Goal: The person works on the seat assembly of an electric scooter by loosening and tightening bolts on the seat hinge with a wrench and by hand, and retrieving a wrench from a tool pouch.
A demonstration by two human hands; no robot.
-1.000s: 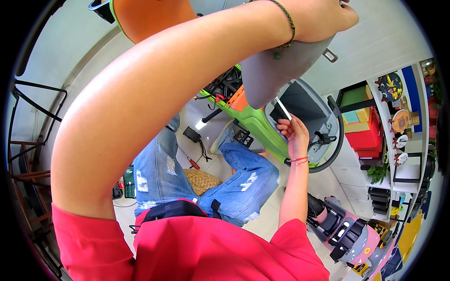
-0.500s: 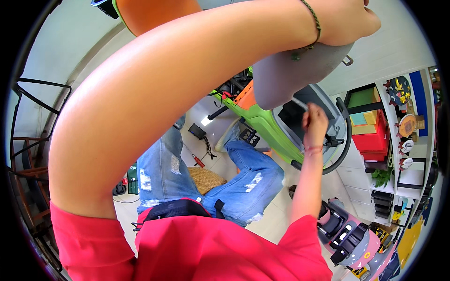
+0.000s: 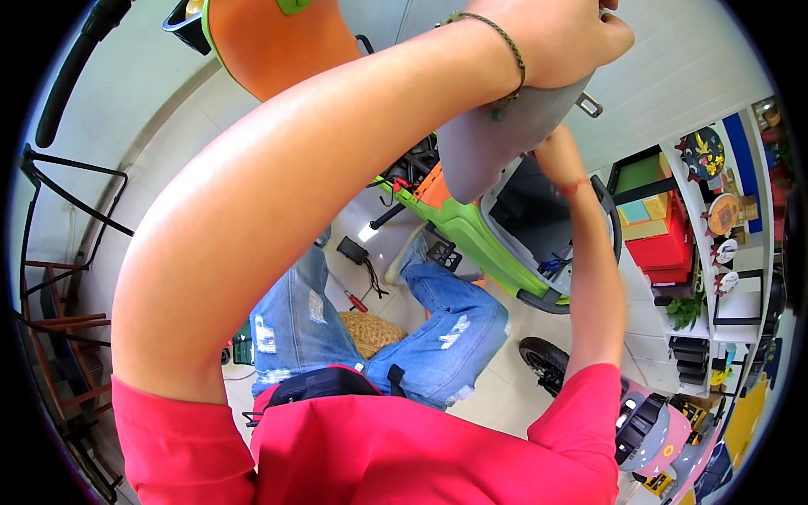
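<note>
My left arm arches over the upper picture, and my left hand (image 3: pixel 560 42), closed, grips the top of a grey scooter saddle (image 3: pixel 484 147). Its fingers curl around the far edge and only partly show. Close under the saddle's right side is my right hand (image 3: pixel 558 160); its fingers are mostly hidden there, and I cannot make out what they hold. Below the saddle is a green scooter body (image 3: pixel 480 231) with an open dark storage compartment (image 3: pixel 534 206). A small metal loop (image 3: pixel 590 104) sticks out beside the saddle.
An orange panel with green trim (image 3: pixel 282 46) rises at the upper left. A red-handled screwdriver (image 3: pixel 357 300) and a black box with a cable (image 3: pixel 352 249) lie on the floor. At right are shelves (image 3: pixel 730 328), a black tyre (image 3: pixel 545 364) and a pink scooter (image 3: pixel 661 442).
My left hand and the saddle have shifted left. My right hand has risen to the saddle's side; the thin light-coloured tool it held no longer shows.
</note>
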